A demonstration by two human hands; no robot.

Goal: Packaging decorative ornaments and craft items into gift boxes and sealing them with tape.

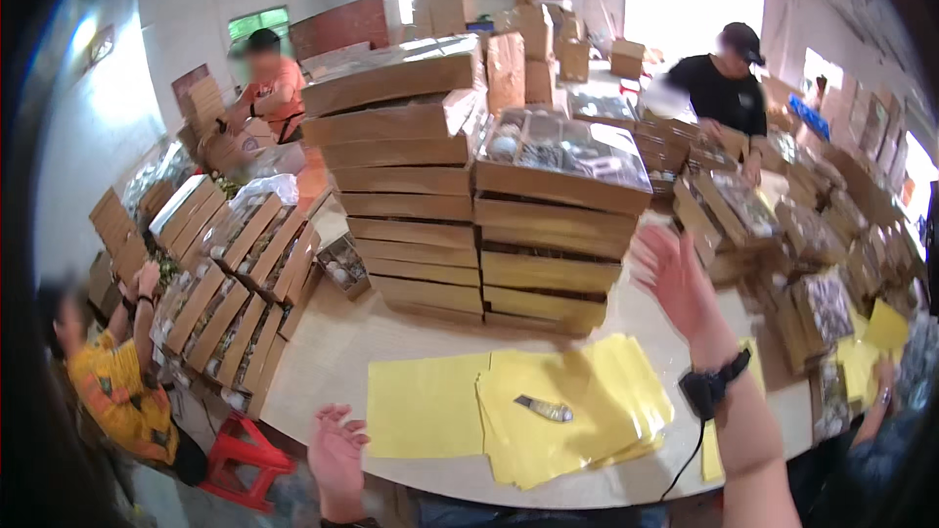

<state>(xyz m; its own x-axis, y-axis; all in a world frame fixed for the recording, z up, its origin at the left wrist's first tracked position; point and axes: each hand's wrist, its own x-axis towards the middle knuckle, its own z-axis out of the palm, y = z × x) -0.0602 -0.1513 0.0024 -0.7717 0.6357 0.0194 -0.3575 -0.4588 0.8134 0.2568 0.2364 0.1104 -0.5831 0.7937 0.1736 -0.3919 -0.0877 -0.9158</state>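
Note:
My right hand [677, 279] is raised with its fingers apart, close to the right side of a stack of flat brown cardboard boxes [556, 235]. Nothing is in it, and a black band with a cable circles that wrist. My left hand [338, 455] hovers at the table's front edge, fingers loosely bent and apart, beside a yellow sheet [424, 409]. Between the hands lies a pile of yellow sheets [587, 445]. On it rests what looks like a utility knife [545, 409]. The right stack's top box [562, 149] has a clear cover over grey and white items.
Another, taller stack of boxes [406, 179] adjoins on the left. Tilted boxes [230, 308] line the table's left side, above a red stool [245, 460]. More boxes [734, 205] crowd the right. Co-workers are at the left, at the far side and at the right edge.

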